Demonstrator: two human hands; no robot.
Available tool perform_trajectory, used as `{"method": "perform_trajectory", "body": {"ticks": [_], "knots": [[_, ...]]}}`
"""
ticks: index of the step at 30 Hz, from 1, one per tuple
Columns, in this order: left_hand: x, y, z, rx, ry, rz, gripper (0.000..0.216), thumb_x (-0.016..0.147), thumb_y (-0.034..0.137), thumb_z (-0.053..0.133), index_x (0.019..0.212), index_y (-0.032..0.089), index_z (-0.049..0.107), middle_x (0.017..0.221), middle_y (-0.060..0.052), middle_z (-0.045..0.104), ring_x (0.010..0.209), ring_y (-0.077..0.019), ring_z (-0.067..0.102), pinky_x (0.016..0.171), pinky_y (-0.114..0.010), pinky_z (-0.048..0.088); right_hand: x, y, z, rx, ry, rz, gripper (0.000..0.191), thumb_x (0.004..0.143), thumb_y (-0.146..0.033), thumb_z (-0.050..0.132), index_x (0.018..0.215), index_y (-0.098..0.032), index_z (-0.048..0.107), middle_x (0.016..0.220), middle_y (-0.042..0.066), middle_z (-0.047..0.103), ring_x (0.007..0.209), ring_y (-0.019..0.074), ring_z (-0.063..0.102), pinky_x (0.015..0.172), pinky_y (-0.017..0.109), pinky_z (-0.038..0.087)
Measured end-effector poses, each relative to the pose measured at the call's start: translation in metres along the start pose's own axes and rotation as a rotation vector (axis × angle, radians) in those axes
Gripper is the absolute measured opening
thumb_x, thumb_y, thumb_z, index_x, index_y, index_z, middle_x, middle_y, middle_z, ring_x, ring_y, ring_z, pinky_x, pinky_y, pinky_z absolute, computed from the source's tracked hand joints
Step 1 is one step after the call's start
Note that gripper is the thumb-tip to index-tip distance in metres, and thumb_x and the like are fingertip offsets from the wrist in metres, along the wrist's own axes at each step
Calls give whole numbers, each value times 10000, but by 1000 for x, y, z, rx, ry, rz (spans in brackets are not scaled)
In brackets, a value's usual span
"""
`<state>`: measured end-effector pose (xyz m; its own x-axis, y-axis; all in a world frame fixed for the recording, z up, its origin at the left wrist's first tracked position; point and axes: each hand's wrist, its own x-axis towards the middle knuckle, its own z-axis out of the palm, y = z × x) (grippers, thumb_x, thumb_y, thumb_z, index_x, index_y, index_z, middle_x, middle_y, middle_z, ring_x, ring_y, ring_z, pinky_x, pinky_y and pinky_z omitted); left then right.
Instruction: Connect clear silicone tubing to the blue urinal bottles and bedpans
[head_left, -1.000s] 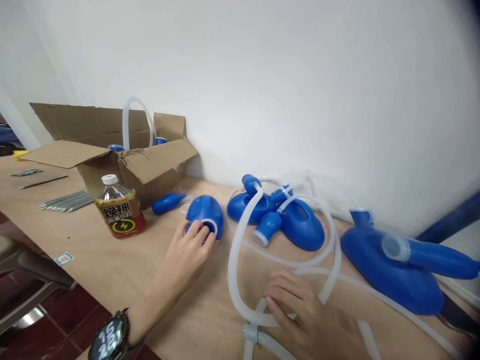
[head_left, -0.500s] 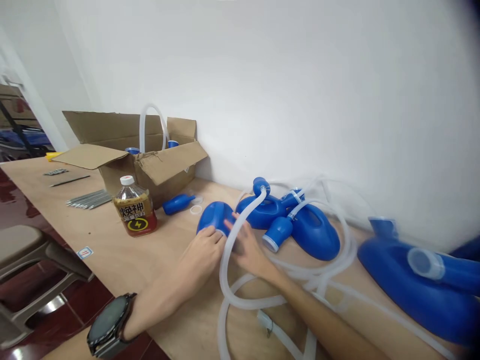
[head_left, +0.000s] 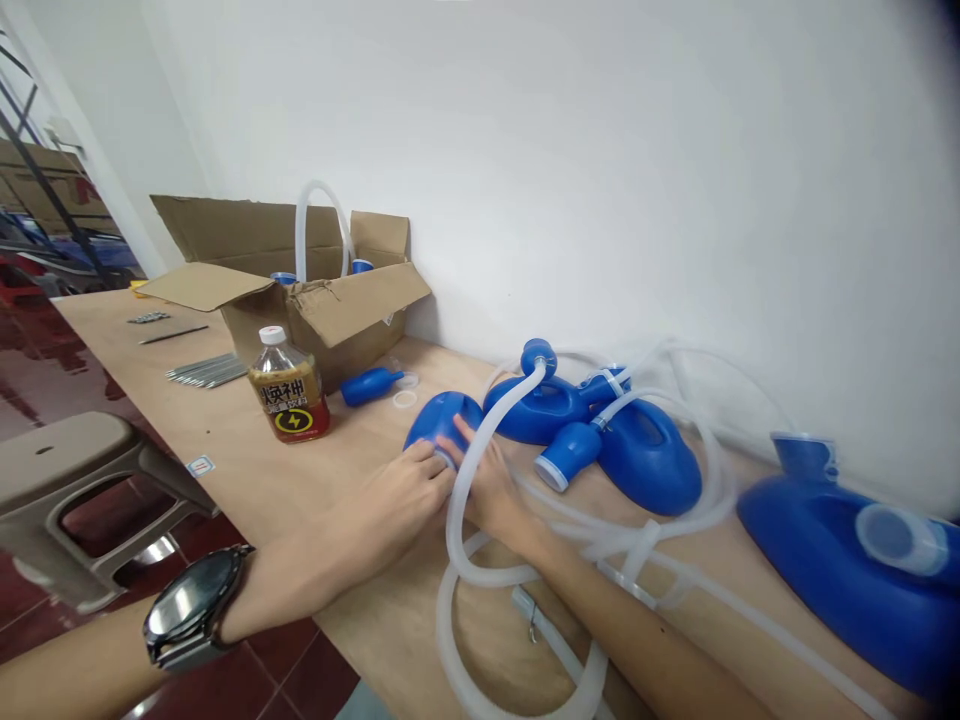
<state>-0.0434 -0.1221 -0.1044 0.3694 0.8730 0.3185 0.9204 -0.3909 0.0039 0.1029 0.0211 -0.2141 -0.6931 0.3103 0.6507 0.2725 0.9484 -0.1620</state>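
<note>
My left hand (head_left: 411,487), with a watch on its wrist, has its fingers curled at the near, white-rimmed mouth of a blue plastic urinal bottle (head_left: 441,415). Against the same bottle's right side rests my right hand (head_left: 491,492), its fingers bent around it and partly hidden by a clear hose (head_left: 469,470). That hose curves in front of the right hand and runs up to a blue funnel head (head_left: 539,357). Exactly what the left fingertips pinch at the mouth is hidden.
More blue urinal bottles (head_left: 649,462) with hoses lie to the right, another large one (head_left: 832,570) at the far right. At left stand a drink bottle (head_left: 291,395) and an open cardboard box (head_left: 360,305). Metal rods (head_left: 206,371), a small blue bottle-shaped part (head_left: 369,386) and a stool (head_left: 67,470) are there too.
The view has turned a little left and downward, so things appear shifted right and up. Both hands stay at the blue urinal bottle; the right hand's fingers have shifted slightly on it.
</note>
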Motion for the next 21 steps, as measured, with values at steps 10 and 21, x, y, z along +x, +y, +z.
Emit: {"method": "perform_trajectory", "body": {"ticks": [10,21], "knots": [[-3,37,21,-1,301,-467,132,1000,168,487,880,212,519,887,-77,628,833,-282,590,804,-469,523,4,-20,3,-136,34,82,646,967,-229,563,1602,-289,459,1661,145,421,1450,350,481,1158,592,429],[7,53,26,-49,403,-711,163,963,128,403,862,256,392,878,-78,633,839,-286,601,790,-473,478,7,-23,5,-61,20,107,602,1022,-288,542,1613,-331,437,1660,132,420,1412,389,493,1164,673,387]]}}
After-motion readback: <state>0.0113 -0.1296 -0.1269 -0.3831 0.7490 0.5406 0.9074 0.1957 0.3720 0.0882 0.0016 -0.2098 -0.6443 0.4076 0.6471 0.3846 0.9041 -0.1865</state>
